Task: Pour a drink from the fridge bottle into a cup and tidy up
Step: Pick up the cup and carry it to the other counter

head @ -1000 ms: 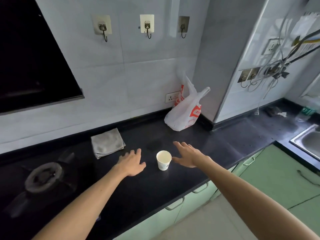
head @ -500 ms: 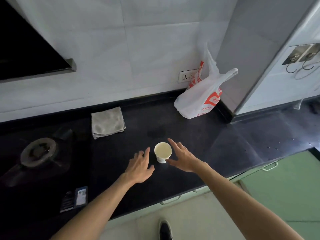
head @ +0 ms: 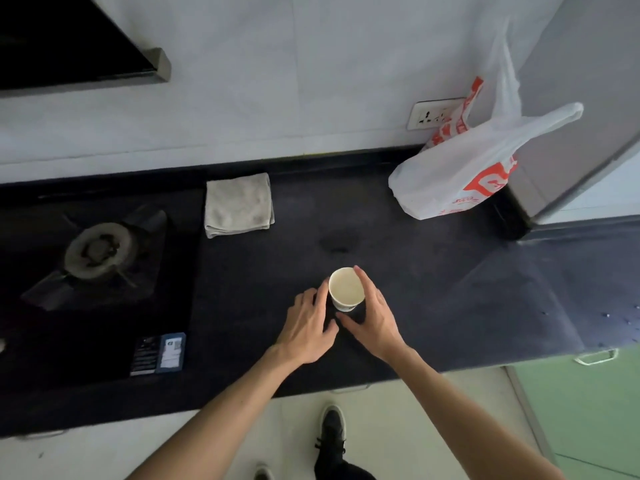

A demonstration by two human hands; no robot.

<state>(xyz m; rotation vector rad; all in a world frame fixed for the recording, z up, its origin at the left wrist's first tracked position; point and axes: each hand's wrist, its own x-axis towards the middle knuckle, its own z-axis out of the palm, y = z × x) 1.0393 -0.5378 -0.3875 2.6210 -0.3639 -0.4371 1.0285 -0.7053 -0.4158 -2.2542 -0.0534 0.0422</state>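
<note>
1. Black stone counter (head: 433,289), matte and faintly speckled, runs along a white tiled wall (head: 277,81); pale floor below its front edge.
2. Cup (head: 346,288): small, round, white paper, upright on the counter near the front edge, roughly mid-frame. Inside looks cream-coloured; cannot tell liquid from bare paper.
3. Left hand (head: 306,327): palm down, fingers spread loose, fingertips at the cup's left side. Contact uncertain.
4. Right hand (head: 375,318): fingers open and curved round the cup's right side, index tip by the far rim. Not closed on it; touching or just beside, cannot tell.
5. Cloth (head: 238,205): grey, folded square, nubby weave, lying at the wall behind and left of the cup, well apart.
6. Burner (head: 98,251): round metal ring with dark pan supports, set in a glossy black hob far left.
7. Bag (head: 460,171): thin white plastic, red print, crumpled, handles up, in the right corner by a wall socket (head: 431,115).
8. Dark shoe (head: 331,431) on the floor below.
</note>
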